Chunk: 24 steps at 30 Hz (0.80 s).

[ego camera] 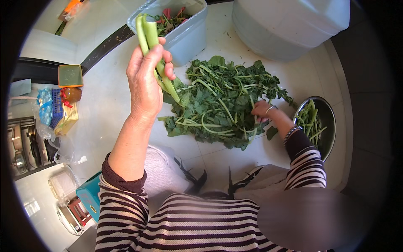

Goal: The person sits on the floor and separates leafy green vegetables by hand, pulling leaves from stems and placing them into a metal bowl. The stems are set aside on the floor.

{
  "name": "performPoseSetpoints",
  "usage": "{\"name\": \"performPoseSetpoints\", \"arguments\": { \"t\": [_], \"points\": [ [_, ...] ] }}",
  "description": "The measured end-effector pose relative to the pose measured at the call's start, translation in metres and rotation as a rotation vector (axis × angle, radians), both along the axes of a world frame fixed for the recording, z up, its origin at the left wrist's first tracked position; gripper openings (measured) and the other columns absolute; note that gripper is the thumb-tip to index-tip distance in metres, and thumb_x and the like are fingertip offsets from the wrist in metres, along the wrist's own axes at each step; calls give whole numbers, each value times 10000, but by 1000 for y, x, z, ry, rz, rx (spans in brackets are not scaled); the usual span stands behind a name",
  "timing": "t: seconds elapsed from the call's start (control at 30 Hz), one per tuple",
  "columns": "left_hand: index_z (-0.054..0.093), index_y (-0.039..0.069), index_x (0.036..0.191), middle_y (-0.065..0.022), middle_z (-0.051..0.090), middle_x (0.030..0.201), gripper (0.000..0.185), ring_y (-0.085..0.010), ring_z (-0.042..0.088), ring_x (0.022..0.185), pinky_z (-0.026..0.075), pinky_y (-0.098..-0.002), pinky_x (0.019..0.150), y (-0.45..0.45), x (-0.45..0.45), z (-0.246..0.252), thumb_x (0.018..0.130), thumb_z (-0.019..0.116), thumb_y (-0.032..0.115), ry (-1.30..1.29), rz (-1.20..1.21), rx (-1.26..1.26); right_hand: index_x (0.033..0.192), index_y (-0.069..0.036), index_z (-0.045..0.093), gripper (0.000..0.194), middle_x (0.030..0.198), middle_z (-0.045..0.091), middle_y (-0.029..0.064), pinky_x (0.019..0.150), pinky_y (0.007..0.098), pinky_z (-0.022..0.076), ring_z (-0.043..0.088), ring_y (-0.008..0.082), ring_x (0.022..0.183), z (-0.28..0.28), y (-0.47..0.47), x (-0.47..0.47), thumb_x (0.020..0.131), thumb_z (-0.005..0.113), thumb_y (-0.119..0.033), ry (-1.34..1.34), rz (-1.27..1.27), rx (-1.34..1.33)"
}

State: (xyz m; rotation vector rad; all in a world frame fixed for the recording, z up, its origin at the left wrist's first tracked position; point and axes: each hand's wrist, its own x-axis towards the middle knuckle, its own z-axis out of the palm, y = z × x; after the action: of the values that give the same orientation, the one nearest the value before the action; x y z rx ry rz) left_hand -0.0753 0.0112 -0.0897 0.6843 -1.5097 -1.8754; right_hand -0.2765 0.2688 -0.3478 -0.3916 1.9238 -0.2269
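Note:
My left hand [148, 75] is raised and closed around some thick, pale green leafy-vegetable stalks [152, 33], whose leafy ends hang towards the pile. A wide pile of leafy green vegetables [217, 97] lies on the tiled floor before me. At the right side of this pile, my right hand [263, 111] has its fingers at a pale stem; whether they grip it is not plain. Just right of my right forearm stands a steel bowl [330, 135] with cut green stalks [311, 121] in it.
A grey plastic bin [190, 41] with leaves and reddish scraps stands beyond the pile, beside a large whitish tub [289, 34]. Left are a blue basket [57, 107], a jar [73, 94], an orange-rimmed container [70, 75] and a gas stove [30, 145]. A teal box [89, 192] stands by my left side.

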Motion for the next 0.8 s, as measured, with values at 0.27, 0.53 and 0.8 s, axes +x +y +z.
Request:
{"name": "performPoseSetpoints", "arguments": {
  "t": [0.27, 0.53, 0.8],
  "points": [
    [575, 43, 1018, -4, 500, 749, 213, -73, 464, 580, 411, -246, 552, 8, -4, -8, 862, 582, 187, -128, -126, 225, 835, -22, 605, 177, 613, 581, 39, 387, 256, 431, 533, 106, 435, 154, -22, -49, 803, 618, -196, 60, -5, -304],
    [567, 17, 1076, -14, 509, 860, 301, -59, 470, 630, 419, -228, 583, 23, -6, -14, 864, 604, 228, -169, -258, 300, 830, 1, 602, 234, 593, 532, 56, 510, 301, 424, 495, 121, 525, 242, -84, 26, 811, 614, -231, 96, 150, -845],
    [562, 47, 972, -49, 550, 894, 279, -119, 535, 723, 464, -261, 663, 22, 2, -14, 924, 528, 320, -17, -122, 50, 818, -10, 587, 211, 698, 604, 145, 620, 355, 474, 585, 257, 635, 216, -108, 76, 707, 656, -176, -54, 299, -1020]
  ]
}}
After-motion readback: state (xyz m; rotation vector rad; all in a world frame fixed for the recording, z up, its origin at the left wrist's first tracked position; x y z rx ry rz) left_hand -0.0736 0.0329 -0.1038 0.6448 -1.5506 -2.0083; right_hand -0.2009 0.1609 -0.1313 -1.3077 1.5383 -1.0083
